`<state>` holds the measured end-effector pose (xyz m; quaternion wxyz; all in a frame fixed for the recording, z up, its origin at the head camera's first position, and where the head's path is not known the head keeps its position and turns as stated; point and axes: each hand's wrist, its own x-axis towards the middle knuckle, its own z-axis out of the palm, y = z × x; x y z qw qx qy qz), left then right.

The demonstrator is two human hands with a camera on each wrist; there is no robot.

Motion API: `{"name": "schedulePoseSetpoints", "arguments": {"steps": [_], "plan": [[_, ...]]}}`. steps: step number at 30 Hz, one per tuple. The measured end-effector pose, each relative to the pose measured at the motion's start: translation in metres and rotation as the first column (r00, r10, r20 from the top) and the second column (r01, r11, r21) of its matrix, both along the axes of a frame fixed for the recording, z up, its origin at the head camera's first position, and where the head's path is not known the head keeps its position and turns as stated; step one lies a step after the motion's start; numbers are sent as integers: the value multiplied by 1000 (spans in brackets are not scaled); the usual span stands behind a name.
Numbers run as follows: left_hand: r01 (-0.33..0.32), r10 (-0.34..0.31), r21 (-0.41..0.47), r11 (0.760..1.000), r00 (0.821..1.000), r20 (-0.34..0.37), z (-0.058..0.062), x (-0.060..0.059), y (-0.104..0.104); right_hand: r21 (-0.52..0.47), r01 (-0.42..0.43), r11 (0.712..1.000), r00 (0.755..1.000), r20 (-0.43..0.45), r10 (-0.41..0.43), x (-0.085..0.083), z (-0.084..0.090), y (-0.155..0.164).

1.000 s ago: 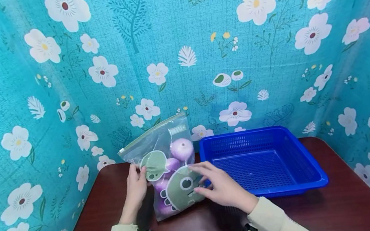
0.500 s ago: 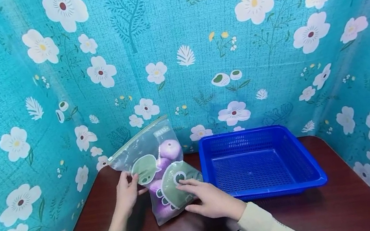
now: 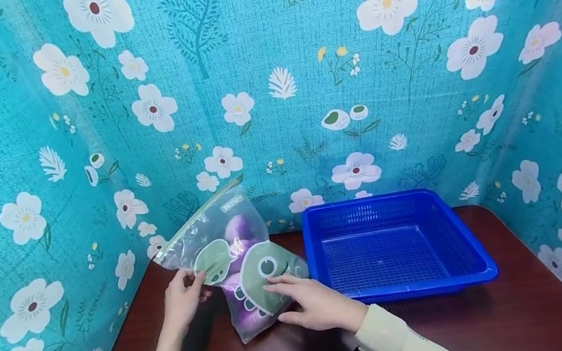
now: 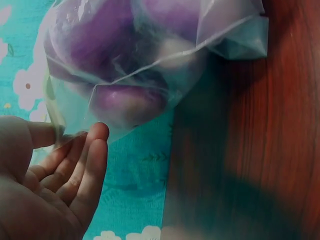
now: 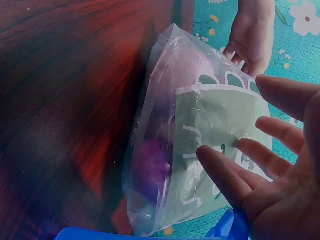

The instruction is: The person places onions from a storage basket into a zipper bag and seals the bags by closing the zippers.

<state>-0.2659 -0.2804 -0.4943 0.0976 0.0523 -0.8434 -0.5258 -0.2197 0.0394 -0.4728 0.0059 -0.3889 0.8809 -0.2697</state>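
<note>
A clear zip bag (image 3: 239,247) printed with green cartoon shapes stands tilted on the dark wooden table (image 3: 514,316), its zip edge leaning left. Purple onions (image 3: 239,230) show through the film. My left hand (image 3: 195,280) pinches the bag's left edge between thumb and fingertips; the left wrist view shows that hand (image 4: 75,140) at the film under the bag (image 4: 125,65). My right hand (image 3: 278,286) lies with straight fingers on the bag's front print. In the right wrist view its fingers (image 5: 220,167) hover at the bag (image 5: 200,125), with an onion (image 5: 150,167) low inside and the left hand (image 5: 252,40) beyond.
A blue plastic mesh basket (image 3: 409,294) with nothing in it sits right of the bag, almost touching it; its corner (image 5: 227,227) shows in the right wrist view. A teal floral cloth (image 3: 291,42) walls the table at the back and both sides.
The bag has tipped and slid to the left, its top edge lower. Both hands moved left with it; the right hand's fingers now lie on the front print.
</note>
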Motion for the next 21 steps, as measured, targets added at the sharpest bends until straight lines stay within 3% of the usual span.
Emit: {"name": "schedulePoseSetpoints", "arguments": {"steps": [10, 21], "plan": [[-24, 34, -119, 993, 996, 80, -2, 9, -14, 34, 19, 999, 1000, 0, -19, -1, 2, -1], [6, 19, -168, 986, 989, 147, -5, 21, -19, 126, 123, 984, 988, -109, -110, -7, -3, -3]]}}
